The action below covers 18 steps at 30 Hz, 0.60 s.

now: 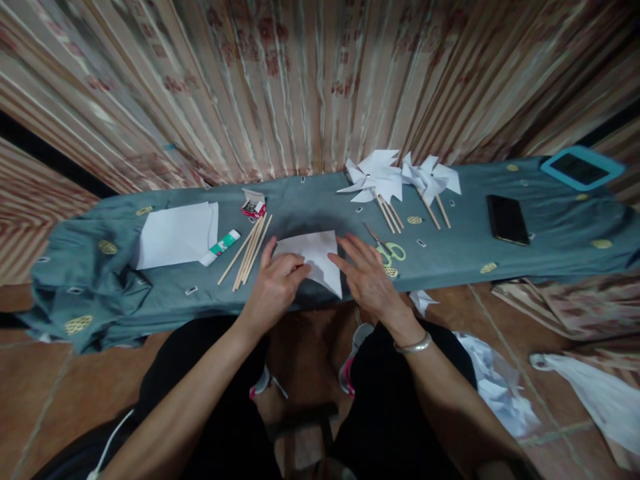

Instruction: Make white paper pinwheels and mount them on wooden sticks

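A white piece of paper lies in front of me at the table's near edge, with one corner pointing toward me. My left hand is closed on its left side, thumb and fingers pressed together over the paper. At the right edge, my right hand rests with fingers apart, fingertips touching or very close to the paper. Just beyond that hand lie green-handled scissors. Several thin wooden sticks are bunched left of my left hand, beside a green and white glue stick.
White paper pinwheels on sticks lie at the back. A paper stack and a small red box are on the left. On the right are a black phone and a blue-framed tablet. Paper scraps lie on the floor.
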Each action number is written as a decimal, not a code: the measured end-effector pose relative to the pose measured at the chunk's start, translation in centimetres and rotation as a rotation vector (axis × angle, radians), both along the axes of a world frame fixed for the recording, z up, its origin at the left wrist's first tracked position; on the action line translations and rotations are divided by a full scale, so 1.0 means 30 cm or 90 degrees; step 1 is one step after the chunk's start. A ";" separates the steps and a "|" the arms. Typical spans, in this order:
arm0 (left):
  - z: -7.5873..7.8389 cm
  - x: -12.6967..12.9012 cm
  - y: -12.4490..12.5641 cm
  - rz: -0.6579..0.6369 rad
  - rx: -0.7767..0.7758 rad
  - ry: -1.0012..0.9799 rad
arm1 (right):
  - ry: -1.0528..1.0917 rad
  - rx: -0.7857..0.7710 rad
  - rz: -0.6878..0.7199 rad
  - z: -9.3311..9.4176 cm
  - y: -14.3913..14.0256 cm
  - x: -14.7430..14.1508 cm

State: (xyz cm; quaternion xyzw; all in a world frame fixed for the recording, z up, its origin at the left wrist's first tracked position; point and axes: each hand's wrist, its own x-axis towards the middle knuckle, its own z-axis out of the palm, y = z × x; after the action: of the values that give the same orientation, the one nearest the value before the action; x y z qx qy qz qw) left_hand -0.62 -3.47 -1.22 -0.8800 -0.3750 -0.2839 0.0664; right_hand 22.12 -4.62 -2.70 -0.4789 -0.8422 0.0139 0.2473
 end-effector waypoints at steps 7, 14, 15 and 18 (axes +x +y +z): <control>-0.123 -0.090 -0.120 0.054 -0.068 0.007 | -0.060 -0.036 0.063 -0.036 -0.014 -0.048; -0.149 -0.140 -0.129 0.066 -0.126 0.012 | -0.061 -0.027 0.101 -0.048 -0.036 -0.115; -0.154 -0.142 -0.126 0.065 -0.131 0.008 | -0.053 -0.022 0.104 -0.050 -0.034 -0.123; -0.165 -0.138 -0.117 0.059 -0.129 -0.004 | -0.018 -0.012 0.114 -0.054 -0.024 -0.124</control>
State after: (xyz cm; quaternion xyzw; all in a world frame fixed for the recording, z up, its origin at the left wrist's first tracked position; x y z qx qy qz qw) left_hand -4.76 -6.98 -6.17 -0.8629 -0.4425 -0.2438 -0.0106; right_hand 18.40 -5.35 -4.31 -0.4039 -0.8850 0.0374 0.2287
